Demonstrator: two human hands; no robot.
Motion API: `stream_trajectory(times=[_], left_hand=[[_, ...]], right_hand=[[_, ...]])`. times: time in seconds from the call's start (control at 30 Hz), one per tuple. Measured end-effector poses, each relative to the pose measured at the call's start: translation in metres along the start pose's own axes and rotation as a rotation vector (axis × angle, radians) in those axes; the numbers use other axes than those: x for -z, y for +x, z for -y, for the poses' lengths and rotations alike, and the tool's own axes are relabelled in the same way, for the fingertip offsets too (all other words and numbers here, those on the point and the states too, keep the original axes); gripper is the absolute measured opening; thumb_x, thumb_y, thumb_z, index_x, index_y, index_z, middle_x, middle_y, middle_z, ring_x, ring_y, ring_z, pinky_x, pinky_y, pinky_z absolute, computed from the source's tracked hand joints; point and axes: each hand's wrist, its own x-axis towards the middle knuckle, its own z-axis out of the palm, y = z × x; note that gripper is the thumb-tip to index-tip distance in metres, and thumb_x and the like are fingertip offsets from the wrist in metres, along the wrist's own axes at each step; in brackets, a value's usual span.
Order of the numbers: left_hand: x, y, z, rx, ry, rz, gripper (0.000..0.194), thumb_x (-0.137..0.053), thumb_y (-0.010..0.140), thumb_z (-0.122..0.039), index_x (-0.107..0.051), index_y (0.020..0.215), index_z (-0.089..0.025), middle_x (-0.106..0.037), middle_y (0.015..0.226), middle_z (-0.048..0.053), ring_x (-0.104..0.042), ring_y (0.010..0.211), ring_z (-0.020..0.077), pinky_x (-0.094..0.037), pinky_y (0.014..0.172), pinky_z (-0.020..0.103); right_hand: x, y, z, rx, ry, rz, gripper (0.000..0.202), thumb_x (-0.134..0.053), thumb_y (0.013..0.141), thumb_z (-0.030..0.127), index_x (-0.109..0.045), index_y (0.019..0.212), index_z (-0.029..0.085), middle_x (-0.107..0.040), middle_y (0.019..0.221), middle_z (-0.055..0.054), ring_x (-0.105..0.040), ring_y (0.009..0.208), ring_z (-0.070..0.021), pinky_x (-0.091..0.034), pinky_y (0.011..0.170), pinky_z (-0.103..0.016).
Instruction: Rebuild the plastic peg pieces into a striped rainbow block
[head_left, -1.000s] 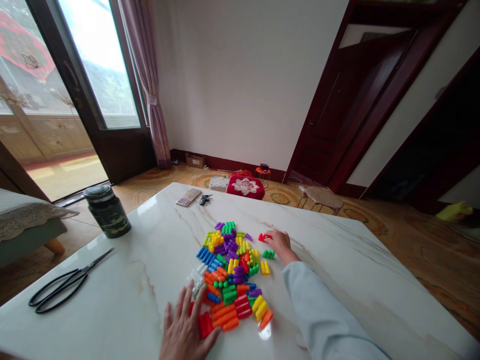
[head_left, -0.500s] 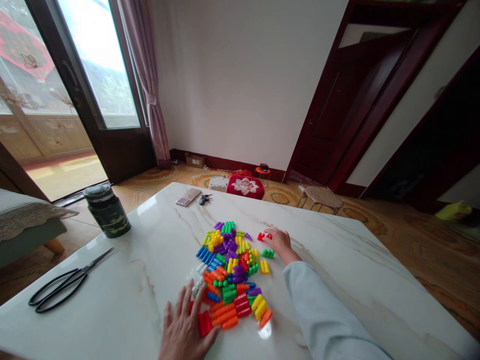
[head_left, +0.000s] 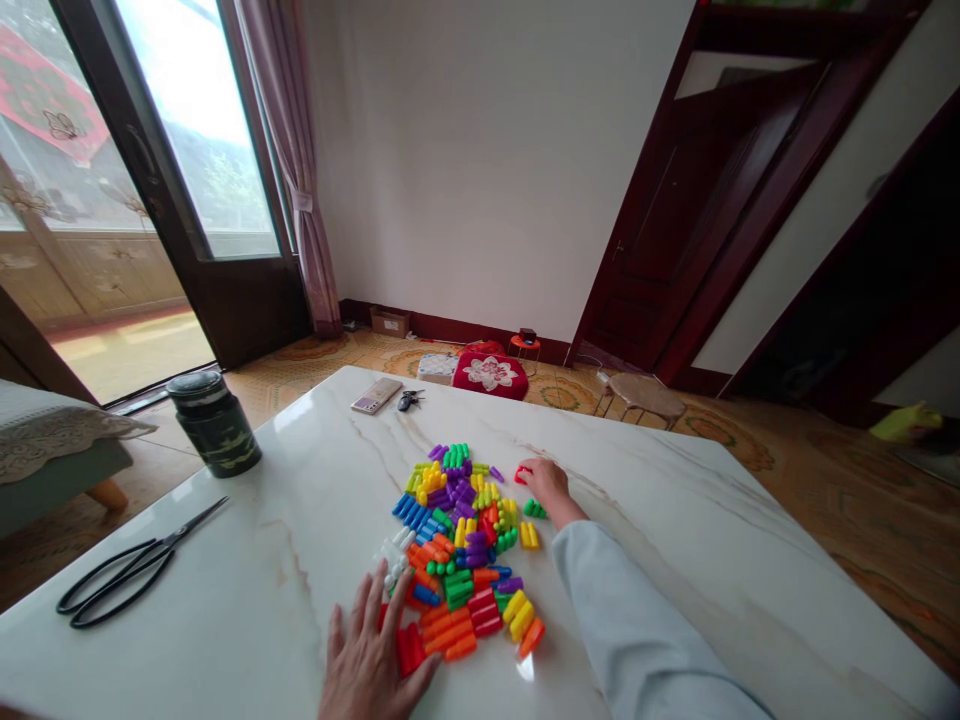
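Observation:
A pile of colourful plastic pieces (head_left: 457,495) lies on the white marble-patterned table (head_left: 300,600). My left hand (head_left: 371,650) rests with spread fingers at the near left of the pile, beside red pieces (head_left: 410,648) and orange pieces (head_left: 448,632). To the right of the pile's far part, my right hand (head_left: 546,484) has its fingers closed on a small red piece (head_left: 520,474), partly hidden by them. Just below that hand sit green pieces (head_left: 534,508), partly covered by it. A yellow piece (head_left: 529,536) lies nearer to me.
Black-handled scissors (head_left: 142,560) and a dark lidded jar (head_left: 216,425) stand or lie at the left. A phone (head_left: 376,395) and keys (head_left: 409,400) are near the far edge. Beyond the table are a red stool (head_left: 490,375) and a folding stool (head_left: 645,393).
My right hand has shifted slightly left and now covers more of the red piece and part of the green pieces. My left hand has hardly moved.

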Motion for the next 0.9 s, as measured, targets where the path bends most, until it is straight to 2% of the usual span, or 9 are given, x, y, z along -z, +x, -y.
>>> stream_trajectory(times=[0.33,0.47,0.53,0.6,0.7,0.8,0.9], left_hand=[[-0.001,-0.001,0.002,-0.009,-0.021,-0.006,0.074,-0.054,0.079,-0.051,-0.036,0.146,-0.028,-0.024,0.157,0.009,-0.023,0.143,0.0323,-0.008,0.115,0.056],[-0.001,0.000,0.002,-0.013,-0.017,-0.012,0.074,-0.054,0.079,-0.052,-0.036,0.146,-0.027,-0.024,0.157,0.009,-0.023,0.143,0.0316,-0.008,0.115,0.056],[-0.001,0.000,0.001,-0.008,-0.013,-0.008,0.074,-0.054,0.079,-0.052,-0.037,0.146,-0.027,-0.025,0.157,0.009,-0.023,0.144,0.0313,-0.008,0.115,0.055],[0.000,0.000,0.000,0.000,-0.010,0.002,0.074,-0.054,0.078,-0.052,-0.037,0.146,-0.027,-0.025,0.157,0.008,-0.023,0.144,0.0310,-0.009,0.115,0.055],[0.002,-0.001,-0.001,0.013,-0.005,0.006,0.074,-0.054,0.078,-0.052,-0.037,0.146,-0.026,-0.024,0.157,0.009,-0.022,0.144,0.0309,-0.010,0.115,0.055],[0.001,0.000,-0.001,0.009,-0.008,0.005,0.075,-0.053,0.078,-0.053,-0.037,0.146,-0.026,-0.024,0.157,0.009,-0.022,0.144,0.0309,-0.010,0.114,0.055],[-0.001,0.000,0.000,0.003,-0.014,0.007,0.074,-0.053,0.079,-0.054,-0.037,0.146,-0.026,-0.024,0.157,0.009,-0.021,0.144,0.0309,-0.009,0.115,0.055]], right_hand=[[-0.003,0.004,-0.025,0.033,0.066,-0.041,0.018,-0.057,0.079,0.023,-0.075,0.078,0.022,-0.071,0.083,-0.004,-0.061,0.077,-0.0164,-0.034,0.061,-0.024],[-0.006,0.006,-0.028,0.037,0.120,-0.073,0.015,-0.059,0.076,0.022,-0.074,0.071,0.022,-0.070,0.076,-0.003,-0.061,0.074,-0.0165,-0.036,0.061,-0.024],[-0.007,0.006,-0.028,0.025,0.155,-0.114,0.012,-0.062,0.074,0.022,-0.074,0.074,0.023,-0.070,0.079,-0.003,-0.061,0.075,-0.0169,-0.038,0.062,-0.024],[-0.006,0.001,-0.030,0.003,0.196,-0.185,0.017,-0.063,0.073,0.023,-0.074,0.086,0.023,-0.070,0.092,-0.005,-0.062,0.082,-0.0181,-0.041,0.067,-0.024],[-0.006,-0.017,-0.036,-0.054,0.270,-0.317,0.029,-0.058,0.079,0.030,-0.069,0.104,0.019,-0.066,0.106,-0.010,-0.062,0.086,-0.0194,-0.045,0.074,-0.028],[-0.013,-0.048,-0.042,-0.096,0.357,-0.411,0.033,-0.046,0.086,0.037,-0.066,0.099,0.015,-0.067,0.098,-0.012,-0.062,0.078,-0.0192,-0.048,0.076,-0.031],[-0.028,-0.078,-0.041,-0.070,0.439,-0.427,0.030,-0.051,0.082,0.040,-0.065,0.092,0.016,-0.067,0.090,-0.009,-0.063,0.071,-0.0175,-0.051,0.071,-0.030]])
